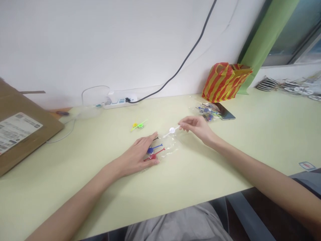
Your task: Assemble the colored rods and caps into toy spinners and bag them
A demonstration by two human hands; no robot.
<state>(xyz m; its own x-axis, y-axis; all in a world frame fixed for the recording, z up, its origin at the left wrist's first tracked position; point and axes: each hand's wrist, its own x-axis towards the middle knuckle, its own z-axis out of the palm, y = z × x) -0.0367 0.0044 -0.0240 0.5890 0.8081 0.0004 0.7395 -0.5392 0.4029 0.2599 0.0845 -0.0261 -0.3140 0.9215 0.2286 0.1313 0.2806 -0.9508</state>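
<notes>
My right hand (197,129) pinches one end of a white arrow-shaped piece with a round middle (172,130). A clear plastic bag (170,145) lies on the table just below that piece. My left hand (137,154) rests flat with its fingers spread, over the left part of the bag. Between its thumb and fingers show a blue arrow piece (150,150), a red arrow piece (153,156) and the tip of a black one (155,138). Farther back lie a yellow piece (135,125) and a green piece (140,126), close together.
A cardboard box (27,134) stands at the left. Along the wall is a power strip (120,103) with a black cable (185,60). At the back right are a striped bag (224,83), a phone (225,112), bagged pieces (208,110) and stacked discs (267,83).
</notes>
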